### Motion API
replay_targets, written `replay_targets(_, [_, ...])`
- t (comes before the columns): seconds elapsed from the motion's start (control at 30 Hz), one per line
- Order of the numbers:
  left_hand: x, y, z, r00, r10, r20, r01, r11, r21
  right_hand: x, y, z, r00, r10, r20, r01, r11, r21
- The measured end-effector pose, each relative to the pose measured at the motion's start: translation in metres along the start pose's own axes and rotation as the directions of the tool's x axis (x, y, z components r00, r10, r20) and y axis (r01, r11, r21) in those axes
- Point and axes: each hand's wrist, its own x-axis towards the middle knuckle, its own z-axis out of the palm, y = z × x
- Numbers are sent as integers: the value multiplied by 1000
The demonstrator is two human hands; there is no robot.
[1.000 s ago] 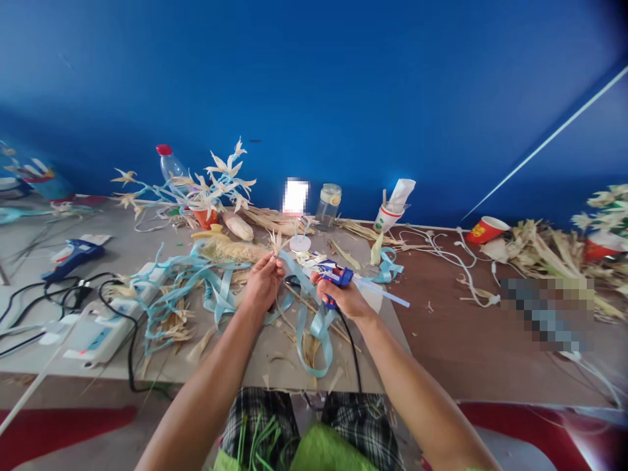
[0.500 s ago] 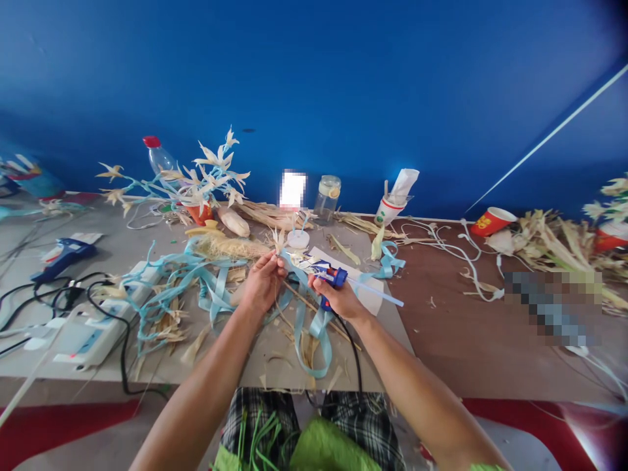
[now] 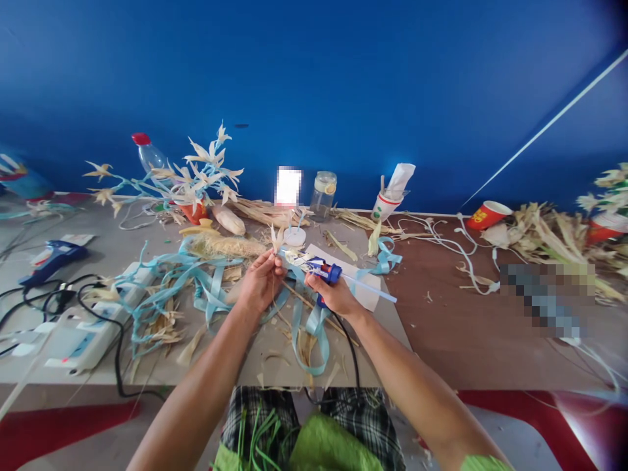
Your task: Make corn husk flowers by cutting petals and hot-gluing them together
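A pale corn-husk flower (image 3: 277,239) is held above the worktable (image 3: 432,353), its base pinched between the fingertips of the left hand (image 3: 259,280), its petals pointed to twelve o'clock. A hot-glue gun (image 3: 330,272) is gripped by the right hand (image 3: 332,296), with the fingers wrapped round the handle; whether the trigger is squeezed cannot be told. The gun's long axis is laid from the nozzle end, near ten o'clock, to a translucent glue stick (image 3: 375,290) near four. From the right fingers the flower is found at ten o'clock, the left hand being nearer; nozzle contact cannot be confirmed. The left forearm is angled in from seven o'clock, the right from between four and five.
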Motion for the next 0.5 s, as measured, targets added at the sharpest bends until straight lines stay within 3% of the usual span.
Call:
replay_targets(0.23, [-1, -1, 0, 998, -30, 51, 30, 999, -15, 1, 1, 0, 1000, 4, -3, -4, 1000, -15])
replay_targets(0.5, [-1, -2, 0, 996, -48, 69, 49, 999, -6, -2, -16, 0, 1000, -11, 16, 12, 997, -79])
